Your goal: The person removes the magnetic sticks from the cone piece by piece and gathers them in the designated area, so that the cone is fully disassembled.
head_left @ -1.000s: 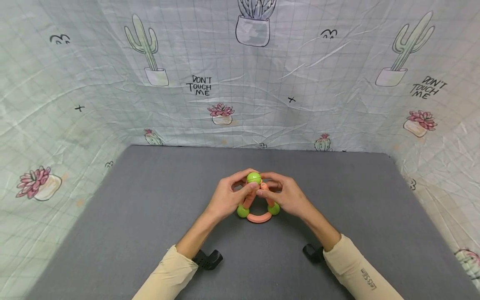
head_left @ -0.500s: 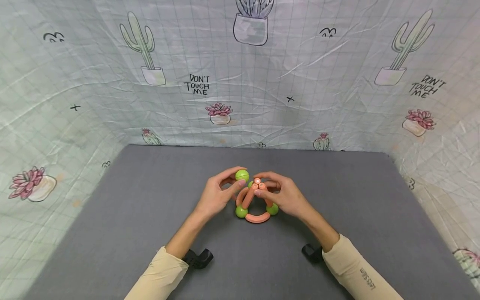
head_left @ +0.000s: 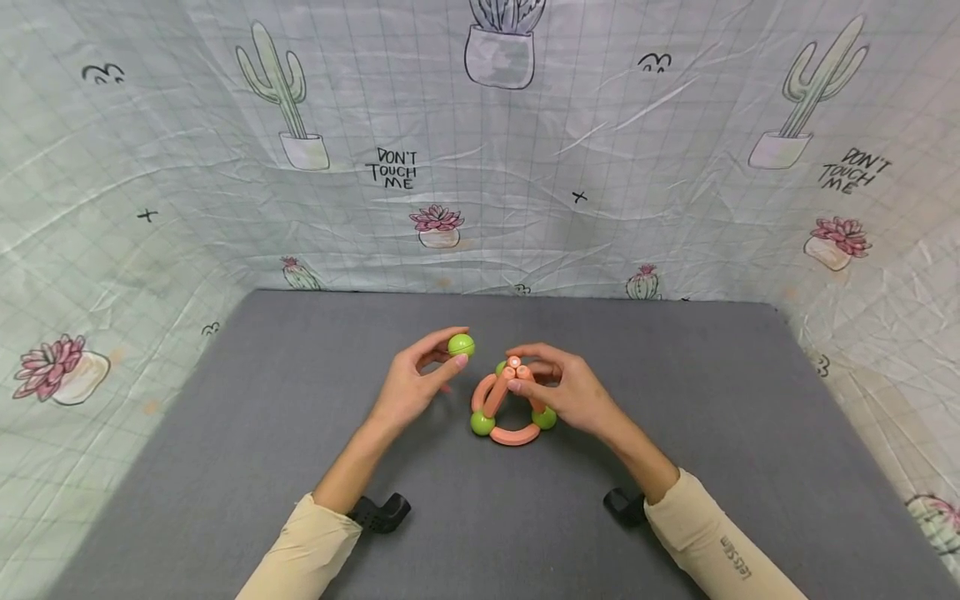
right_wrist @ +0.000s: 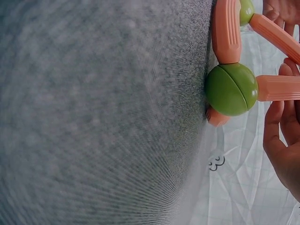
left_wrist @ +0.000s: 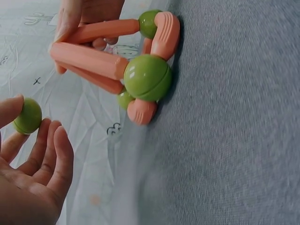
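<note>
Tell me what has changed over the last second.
The left hand has carried its green ball leftward, away from the rod tips, now in view. The right hand still holds the rods near the top; the base stays on the table.

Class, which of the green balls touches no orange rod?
The green ball pinched in the person's left hand, held apart; the other three balls sit at the base of the structure, each touching orange rods.
</note>
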Demonstrator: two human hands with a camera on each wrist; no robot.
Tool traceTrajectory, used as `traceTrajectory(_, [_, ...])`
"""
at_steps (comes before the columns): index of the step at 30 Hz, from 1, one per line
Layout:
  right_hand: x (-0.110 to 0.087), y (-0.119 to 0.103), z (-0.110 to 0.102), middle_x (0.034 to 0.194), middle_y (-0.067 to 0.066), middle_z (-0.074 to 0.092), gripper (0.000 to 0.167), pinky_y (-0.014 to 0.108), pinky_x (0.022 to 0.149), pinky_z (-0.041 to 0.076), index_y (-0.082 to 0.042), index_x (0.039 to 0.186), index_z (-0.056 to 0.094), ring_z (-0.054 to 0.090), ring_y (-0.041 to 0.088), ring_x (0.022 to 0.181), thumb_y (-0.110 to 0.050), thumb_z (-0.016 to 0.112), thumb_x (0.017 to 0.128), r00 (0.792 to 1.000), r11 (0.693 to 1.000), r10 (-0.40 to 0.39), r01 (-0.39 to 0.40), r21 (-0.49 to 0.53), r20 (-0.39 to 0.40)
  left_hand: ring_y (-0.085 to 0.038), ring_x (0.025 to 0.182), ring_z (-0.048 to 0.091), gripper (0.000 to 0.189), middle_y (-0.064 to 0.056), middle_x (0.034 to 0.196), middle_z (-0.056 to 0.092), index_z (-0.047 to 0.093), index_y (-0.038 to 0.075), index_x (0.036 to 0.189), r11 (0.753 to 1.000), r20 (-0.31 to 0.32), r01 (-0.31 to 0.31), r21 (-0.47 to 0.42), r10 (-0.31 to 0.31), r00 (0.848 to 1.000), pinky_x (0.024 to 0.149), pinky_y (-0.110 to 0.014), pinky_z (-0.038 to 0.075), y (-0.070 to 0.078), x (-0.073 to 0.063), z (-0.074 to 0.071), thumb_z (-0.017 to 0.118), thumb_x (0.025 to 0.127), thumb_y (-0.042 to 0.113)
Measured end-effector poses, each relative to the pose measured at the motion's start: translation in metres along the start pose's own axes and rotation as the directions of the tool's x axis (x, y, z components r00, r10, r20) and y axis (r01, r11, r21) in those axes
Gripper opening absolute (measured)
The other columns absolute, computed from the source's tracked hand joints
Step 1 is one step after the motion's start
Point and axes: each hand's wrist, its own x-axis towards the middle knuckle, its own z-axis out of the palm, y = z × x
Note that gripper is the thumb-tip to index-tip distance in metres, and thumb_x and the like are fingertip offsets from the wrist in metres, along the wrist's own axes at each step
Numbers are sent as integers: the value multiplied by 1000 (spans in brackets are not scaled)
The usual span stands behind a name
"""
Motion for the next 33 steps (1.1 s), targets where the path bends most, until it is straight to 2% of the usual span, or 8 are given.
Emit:
traceTrajectory(4, [0, 0, 2, 114, 9, 80, 43, 28, 71, 56, -20, 139, 64, 72, 15, 81, -24, 75, 98, 1000, 1000, -10, 10, -2, 0, -22, 107, 69, 42, -9, 124, 70, 63, 28, 143, 999, -11, 19, 28, -18, 1000, 72, -44, 63, -2, -2, -7, 71, 101, 25])
traceTrajectory(7, [1, -1, 3, 116, 5, 80, 43, 26, 75, 57, -22, 138, 65, 73, 10, 91, -25, 76, 97, 1000, 1000, -13, 13, -7, -9, -18, 106, 69, 43, -8, 125, 70, 63, 29, 143, 998, -23, 32, 47, -31, 999, 72, -45, 63, -3, -3, -12, 72, 101, 26])
traceTrajectory(9, [2, -1, 3, 118, 5, 80, 43, 26, 77, 57, -22, 138, 65, 74, 12, 96, -25, 77, 96, 1000, 1000, -15, 15, -3, -9, -18, 105, 69, 43, -9, 126, 70, 63, 29, 143, 998, -27, 39, 51, -38, 999, 72, -46, 62, -4, -3, -15, 72, 101, 27])
traceTrajectory(15, [3, -3, 2, 118, 4, 80, 43, 26, 75, 56, -23, 138, 65, 73, 24, 94, -26, 77, 97, 1000, 1000, -13, 13, 4, -9, -20, 105, 69, 43, -11, 125, 67, 63, 27, 143, 997, -45, 49, 61, -47, 998, 73, -46, 62, -9, -2, -23, 72, 100, 27])
traceTrajectory(18, [2, -2, 2, 118, 4, 80, 43, 27, 75, 56, -24, 138, 65, 73, 26, 94, -27, 76, 97, 1000, 1000, -10, 10, -5, -9, -18, 105, 69, 43, -12, 123, 68, 63, 25, 142, 996, -59, 58, 69, -54, 997, 74, -44, 63, -14, -1, -27, 73, 100, 26])
traceTrajectory(25, [1, 1, 0, 114, 9, 80, 42, 29, 72, 56, -21, 139, 64, 69, 42, 88, -25, 74, 99, 1000, 1000, -8, 8, 7, -2, -23, 108, 68, 42, -15, 123, 72, 65, 19, 138, 992, -114, 102, 81, -92, 989, 74, -34, 59, -20, 0, -35, 76, 98, 24])
traceTrajectory(29, [0, 0, 0, 112, 10, 80, 42, 31, 67, 56, -21, 140, 63, 68, 38, 77, -25, 73, 99, 1000, 1000, -4, 4, 5, 2, -29, 111, 68, 43, -16, 123, 74, 66, 16, 137, 987, -131, 130, 96, -117, 984, 74, -33, 59, -25, -1, -40, 77, 97, 24])
traceTrajectory(33, [-2, -1, 0, 112, 11, 80, 42, 32, 65, 55, -21, 140, 63, 66, 32, 72, -25, 73, 100, 1000, 1000, 7, -7, 6, 8, -29, 114, 67, 44, -17, 125, 74, 66, 17, 138, 981, -136, 163, 101, -148, 980, 77, -33, 59, -31, -3, -46, 77, 97, 27])
